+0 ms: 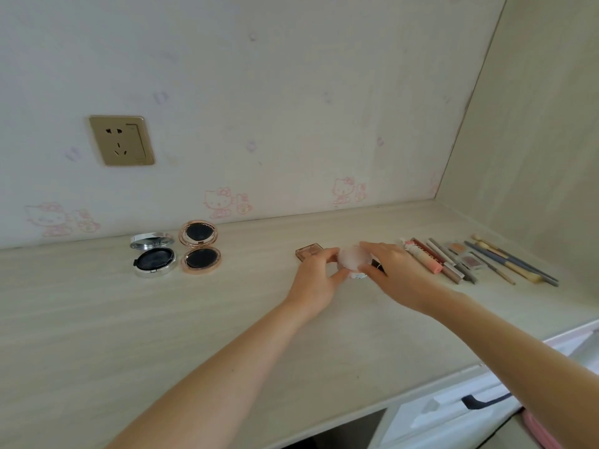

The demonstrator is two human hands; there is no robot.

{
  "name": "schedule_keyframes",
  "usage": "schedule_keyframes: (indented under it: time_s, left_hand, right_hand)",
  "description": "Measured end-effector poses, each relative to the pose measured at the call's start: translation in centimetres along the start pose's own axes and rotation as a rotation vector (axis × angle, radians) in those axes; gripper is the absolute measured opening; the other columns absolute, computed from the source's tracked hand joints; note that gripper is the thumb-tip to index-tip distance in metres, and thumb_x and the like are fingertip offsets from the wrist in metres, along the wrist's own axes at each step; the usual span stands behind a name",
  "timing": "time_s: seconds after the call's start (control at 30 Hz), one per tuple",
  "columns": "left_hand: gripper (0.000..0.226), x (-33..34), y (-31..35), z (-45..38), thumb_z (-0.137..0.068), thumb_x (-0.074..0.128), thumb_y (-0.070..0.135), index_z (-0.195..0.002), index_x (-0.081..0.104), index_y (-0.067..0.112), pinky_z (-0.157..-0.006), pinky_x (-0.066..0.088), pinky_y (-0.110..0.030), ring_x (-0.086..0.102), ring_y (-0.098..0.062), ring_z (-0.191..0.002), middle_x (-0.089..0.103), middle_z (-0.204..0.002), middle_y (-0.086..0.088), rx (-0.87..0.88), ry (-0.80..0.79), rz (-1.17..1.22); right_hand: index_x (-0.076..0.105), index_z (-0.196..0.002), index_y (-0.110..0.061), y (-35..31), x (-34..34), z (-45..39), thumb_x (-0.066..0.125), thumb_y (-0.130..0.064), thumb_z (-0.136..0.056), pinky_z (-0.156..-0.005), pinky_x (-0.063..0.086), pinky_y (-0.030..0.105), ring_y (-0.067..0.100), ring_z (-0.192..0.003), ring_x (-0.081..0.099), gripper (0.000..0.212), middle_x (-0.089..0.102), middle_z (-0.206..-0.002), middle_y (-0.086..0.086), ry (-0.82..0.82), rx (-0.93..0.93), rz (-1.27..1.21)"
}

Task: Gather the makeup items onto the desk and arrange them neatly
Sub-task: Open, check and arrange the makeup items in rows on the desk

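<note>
Pale desk [227, 319] — left hand [319, 277] and right hand [393, 270] both pinch the small pink jar [352, 261] between them — light, smooth, probably slippery, best held by its sides.
</note>
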State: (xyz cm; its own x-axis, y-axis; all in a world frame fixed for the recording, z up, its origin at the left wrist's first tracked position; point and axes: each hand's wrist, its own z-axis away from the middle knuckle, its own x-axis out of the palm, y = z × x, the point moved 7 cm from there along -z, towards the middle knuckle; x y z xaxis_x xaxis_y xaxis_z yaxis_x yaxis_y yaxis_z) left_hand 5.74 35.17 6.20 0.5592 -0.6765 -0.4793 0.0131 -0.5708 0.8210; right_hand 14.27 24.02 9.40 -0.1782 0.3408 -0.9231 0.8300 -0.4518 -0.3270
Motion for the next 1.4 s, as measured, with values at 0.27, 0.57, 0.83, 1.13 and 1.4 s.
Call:
schedule_keyframes:
  time_s: [0.27,0.57,0.83,1.13,1.4]
  left_hand:
    - [0.035,-5.0,-1.0,2.4,-0.083,0.072,0.028,-0.116,0.064,0.021,-0.079,0.04,-0.005,0.059,0.008,-0.1,0.068,-0.109,0.014,-0.087,0.117,0.142]
    - [0.03,-11.5,-2.7,6.7,-0.083,0.072,0.015,-0.112,0.066,0.019,-0.085,0.049,-0.017,0.065,-0.003,-0.101,0.07,-0.109,0.009,-0.174,0.208,0.34]
    - [0.029,-16.6,-5.5,10.9,-0.085,0.07,0.016,-0.113,0.068,0.024,-0.095,0.052,-0.035,0.064,-0.012,-0.108,0.066,-0.117,-0.001,-0.312,0.299,0.532]
    - [0.027,-19.4,-6.7,14.4,-0.091,0.062,0.012,-0.116,0.066,0.022,-0.089,0.055,-0.038,0.067,-0.017,-0.103,0.065,-0.119,-0.002,-0.323,0.334,0.558]
    - [0.044,-18.9,-7.6,15.3,-0.084,0.071,0.015,-0.125,0.061,0.025,-0.095,0.052,-0.038,0.061,-0.019,-0.116,0.064,-0.124,-0.004,-0.296,0.281,0.68]
  right_hand:
    - [0.044,-0.141,-0.021,-5.0,-0.3,-0.9,0.051,-0.033,-0.097,-0.096,0.037,0.021,0.015,-0.122,0.052,0.046,0.055,-0.135,-0.001,-0.019,-0.06,-0.077]
    - [0.051,-0.135,-0.02,-11.9,2.0,-1.8,0.058,-0.028,-0.093,-0.095,0.047,0.025,0.012,-0.11,0.061,0.043,0.062,-0.125,-0.002,-0.048,-0.119,-0.279]
    - [0.052,-0.131,-0.022,-17.6,4.9,-2.2,0.055,-0.035,-0.094,-0.089,0.045,0.016,0.005,-0.111,0.059,0.039,0.063,-0.123,-0.006,-0.104,-0.156,-0.408]
    - [0.057,-0.122,-0.026,-21.2,7.7,-1.8,0.058,-0.037,-0.092,-0.071,0.041,0.002,-0.011,-0.088,0.056,0.032,0.061,-0.101,-0.016,-0.183,-0.139,-0.531]
    - [0.057,-0.121,-0.026,-21.9,9.2,-1.8,0.054,-0.04,-0.094,-0.079,0.044,0.01,0.001,-0.097,0.06,0.03,0.065,-0.107,-0.011,-0.209,-0.145,-0.508]
